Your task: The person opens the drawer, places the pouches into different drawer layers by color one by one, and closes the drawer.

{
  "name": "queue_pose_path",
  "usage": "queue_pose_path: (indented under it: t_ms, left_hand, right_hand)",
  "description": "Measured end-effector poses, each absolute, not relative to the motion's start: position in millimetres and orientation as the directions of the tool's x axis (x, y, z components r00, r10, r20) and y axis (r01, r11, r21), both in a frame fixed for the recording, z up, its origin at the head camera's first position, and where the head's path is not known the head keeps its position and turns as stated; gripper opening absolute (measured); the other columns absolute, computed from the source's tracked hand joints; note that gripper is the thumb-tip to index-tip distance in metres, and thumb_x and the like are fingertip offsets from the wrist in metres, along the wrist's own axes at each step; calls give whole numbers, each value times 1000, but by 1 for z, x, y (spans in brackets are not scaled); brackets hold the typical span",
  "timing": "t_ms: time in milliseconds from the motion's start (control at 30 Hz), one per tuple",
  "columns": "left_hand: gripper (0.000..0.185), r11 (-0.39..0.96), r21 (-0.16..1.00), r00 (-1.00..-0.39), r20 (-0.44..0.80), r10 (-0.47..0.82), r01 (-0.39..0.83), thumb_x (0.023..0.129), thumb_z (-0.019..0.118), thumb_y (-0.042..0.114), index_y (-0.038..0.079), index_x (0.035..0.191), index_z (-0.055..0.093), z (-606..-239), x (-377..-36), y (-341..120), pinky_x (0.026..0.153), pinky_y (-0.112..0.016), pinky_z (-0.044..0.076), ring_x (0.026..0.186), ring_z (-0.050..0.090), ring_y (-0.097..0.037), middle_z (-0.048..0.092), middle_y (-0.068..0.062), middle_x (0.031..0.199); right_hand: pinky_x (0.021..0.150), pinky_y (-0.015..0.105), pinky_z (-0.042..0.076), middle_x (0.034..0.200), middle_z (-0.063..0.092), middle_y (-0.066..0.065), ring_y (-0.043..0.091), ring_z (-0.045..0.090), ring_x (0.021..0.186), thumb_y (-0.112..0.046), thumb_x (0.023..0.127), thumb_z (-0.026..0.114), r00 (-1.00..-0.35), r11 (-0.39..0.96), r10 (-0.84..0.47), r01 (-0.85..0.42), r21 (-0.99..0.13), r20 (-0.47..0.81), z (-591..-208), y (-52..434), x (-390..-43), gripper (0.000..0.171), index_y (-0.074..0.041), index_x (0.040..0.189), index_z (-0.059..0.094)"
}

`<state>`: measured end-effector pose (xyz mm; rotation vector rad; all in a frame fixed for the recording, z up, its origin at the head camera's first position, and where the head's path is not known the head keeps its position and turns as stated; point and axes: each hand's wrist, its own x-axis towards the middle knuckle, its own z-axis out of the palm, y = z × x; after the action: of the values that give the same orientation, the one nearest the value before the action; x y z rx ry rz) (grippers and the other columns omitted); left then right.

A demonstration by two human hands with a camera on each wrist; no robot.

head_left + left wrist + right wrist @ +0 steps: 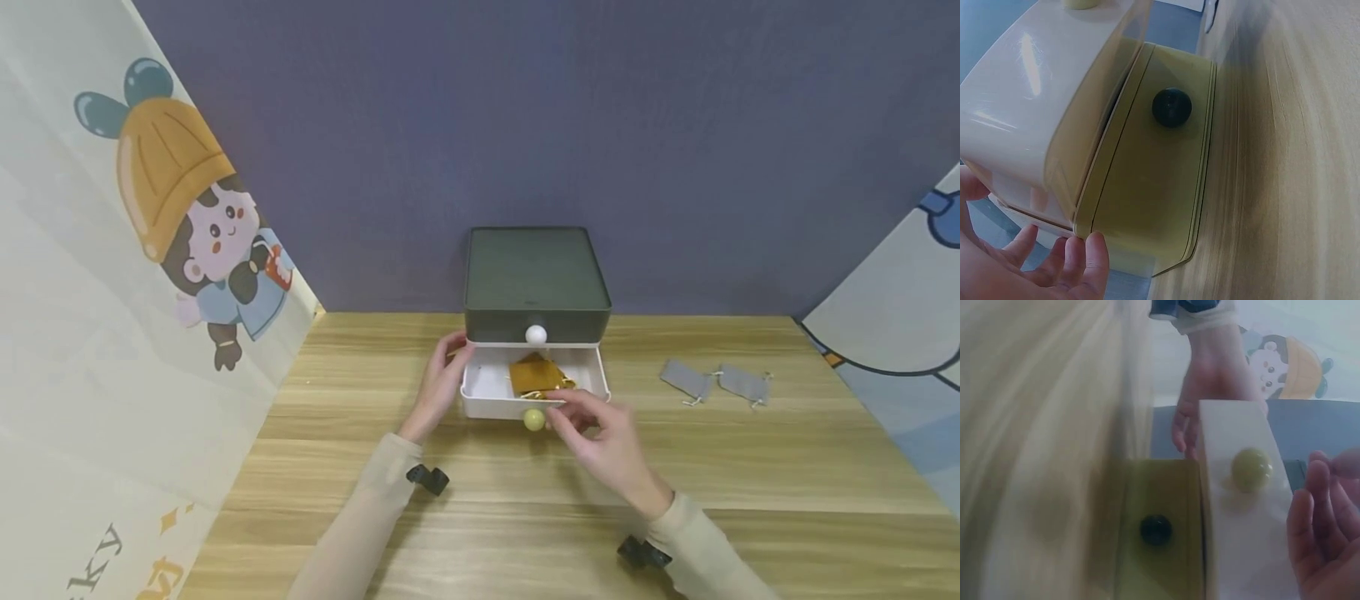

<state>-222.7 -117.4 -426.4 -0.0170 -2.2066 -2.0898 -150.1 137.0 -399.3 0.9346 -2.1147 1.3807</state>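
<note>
A small stacked drawer cabinet has a dark green top section (537, 271) with a white knob (536, 334). Its white drawer (491, 408) is pulled out and shows a yellow-green knob (534, 420). Inside the drawer lie golden-brown drawstring pouches (536, 377), partly overlapping. In the wrist views an olive drawer (1147, 169) with a dark knob (1172, 107) adjoins the white one. My left hand (442, 383) rests its fingertips against the cabinet's left side. My right hand (607, 437), loosely bent and holding nothing visible, hovers at the white drawer's front rim beside the knob.
Two grey drawstring pouches (686, 380) lie on the wooden table (525, 533) right of the cabinet. A dark blue panel (675, 150) stands behind it. Printed cartoon panels (82, 333) flank the table on both sides.
</note>
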Motion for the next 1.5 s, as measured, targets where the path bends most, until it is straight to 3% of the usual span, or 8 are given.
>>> queue_pose_path:
  t_ms: [200, 600, 833, 1133, 1500]
  left_hand:
    - [50, 60, 996, -995, 76, -71, 72, 109, 58, 27, 2, 151, 51, -428, -221, -118, 105, -49, 55, 136, 57, -42, 56, -23, 153]
    - [49, 61, 996, -995, 76, -70, 72, 108, 59, 27, 2, 151, 52, -427, -222, -118, 96, -34, 54, 135, 59, -41, 57, -22, 152]
    - [50, 60, 996, -995, 75, -72, 71, 108, 59, 28, 2, 151, 52, -428, -222, -118, 101, -41, 55, 136, 58, -42, 56, -22, 152]
    - [51, 59, 996, -996, 72, -55, 69, 109, 58, 28, 3, 153, 50, -428, -221, -118, 99, -41, 56, 135, 59, -41, 55, -23, 154]
    - [51, 57, 996, -995, 74, -59, 71, 109, 58, 29, 3, 152, 50, -428, -223, -117, 104, -48, 56, 137, 58, -42, 55, -23, 154]
  right_hand:
    - [52, 14, 53, 78, 80, 3, 0, 64, 57, 10, 85, 80, -697, 289, -312, -717, -635, 646, -416, 132, -148, 26, -6, 106, 78]
    - [54, 10, 54, 79, 81, 6, 3, 68, 57, 3, 79, 87, -627, 417, -374, -772, -480, 683, -430, 130, -153, 30, -8, 105, 78]
    - [50, 11, 52, 74, 79, 2, 3, 64, 51, -4, 81, 86, -578, 457, -380, -796, -397, 722, -433, 130, -155, 28, -8, 106, 77]
    - [53, 12, 54, 76, 79, 2, 3, 67, 58, -3, 82, 87, -660, 494, -332, -730, -472, 674, -437, 132, -155, 29, -9, 108, 76]
    - [51, 19, 56, 76, 78, 1, -1, 65, 59, -3, 81, 88, -661, 509, -307, -722, -469, 685, -437, 131, -157, 31, -10, 109, 76]
